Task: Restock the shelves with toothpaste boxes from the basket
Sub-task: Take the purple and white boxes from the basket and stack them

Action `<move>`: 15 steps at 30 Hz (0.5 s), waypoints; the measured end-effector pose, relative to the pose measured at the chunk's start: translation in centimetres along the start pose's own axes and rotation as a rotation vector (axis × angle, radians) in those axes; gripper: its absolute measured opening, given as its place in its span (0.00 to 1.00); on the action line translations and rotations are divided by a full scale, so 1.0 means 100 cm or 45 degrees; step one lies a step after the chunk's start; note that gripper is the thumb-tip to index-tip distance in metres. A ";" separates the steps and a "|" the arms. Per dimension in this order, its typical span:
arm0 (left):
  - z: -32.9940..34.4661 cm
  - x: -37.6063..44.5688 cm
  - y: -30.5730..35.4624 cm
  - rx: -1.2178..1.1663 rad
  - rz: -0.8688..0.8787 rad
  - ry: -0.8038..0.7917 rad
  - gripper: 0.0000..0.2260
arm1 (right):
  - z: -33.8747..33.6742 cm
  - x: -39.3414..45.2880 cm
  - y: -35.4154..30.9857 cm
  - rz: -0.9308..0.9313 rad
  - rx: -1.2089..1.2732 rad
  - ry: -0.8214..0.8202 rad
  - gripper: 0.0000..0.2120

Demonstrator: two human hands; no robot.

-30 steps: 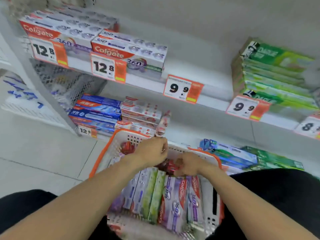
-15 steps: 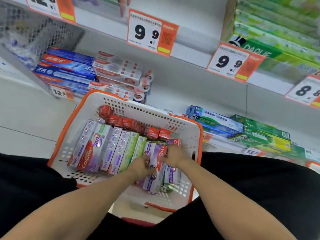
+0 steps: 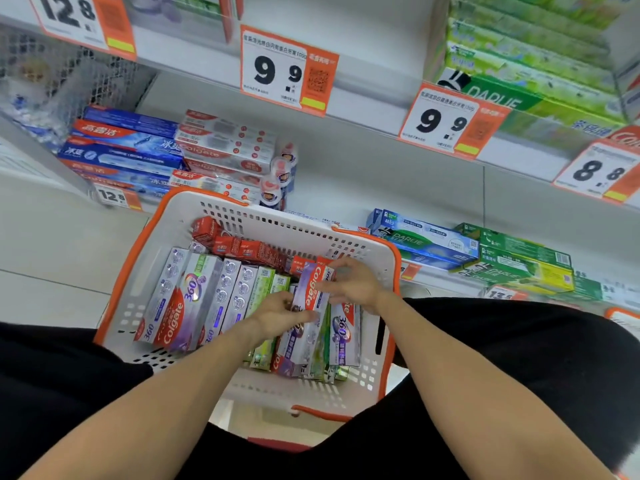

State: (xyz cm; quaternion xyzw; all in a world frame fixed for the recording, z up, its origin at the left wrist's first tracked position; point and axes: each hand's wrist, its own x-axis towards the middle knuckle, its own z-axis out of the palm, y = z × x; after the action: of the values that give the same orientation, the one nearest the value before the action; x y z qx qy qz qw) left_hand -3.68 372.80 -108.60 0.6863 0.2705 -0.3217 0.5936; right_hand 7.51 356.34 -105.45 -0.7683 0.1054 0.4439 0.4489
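Both bare forearms reach forward and down from the bottom of the view, converging toward the middle. The left hand (image 3: 277, 311) lies palm down, fingers curled at the near part of a toothpaste box (image 3: 311, 292). The right hand (image 3: 353, 282) pinches the box's far end, wrist bent inward.

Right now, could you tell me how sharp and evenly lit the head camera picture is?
Head view: even, soft store light, no hard shadows; wide-angle bending bows the shelf edge; the 9.9 price tag and Colgate box held by both hands read clearly, while the upper green Darlie boxes and the left mesh panel are smeared.
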 end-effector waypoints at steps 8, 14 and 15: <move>-0.008 -0.005 -0.008 0.038 -0.001 0.065 0.21 | 0.019 -0.003 0.034 0.162 -1.335 0.307 0.27; -0.009 -0.010 -0.002 0.042 0.015 0.082 0.17 | 0.016 -0.002 0.036 0.242 -1.345 0.181 0.17; -0.009 -0.011 -0.002 0.045 0.018 0.081 0.18 | 0.016 -0.001 0.039 0.230 -1.374 0.175 0.19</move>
State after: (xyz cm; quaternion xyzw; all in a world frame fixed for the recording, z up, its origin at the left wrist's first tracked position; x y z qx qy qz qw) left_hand -4.43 373.68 -107.82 0.7084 0.2786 -0.3003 0.5748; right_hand 4.36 355.35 -108.03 -0.9046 -0.0425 0.4204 -0.0564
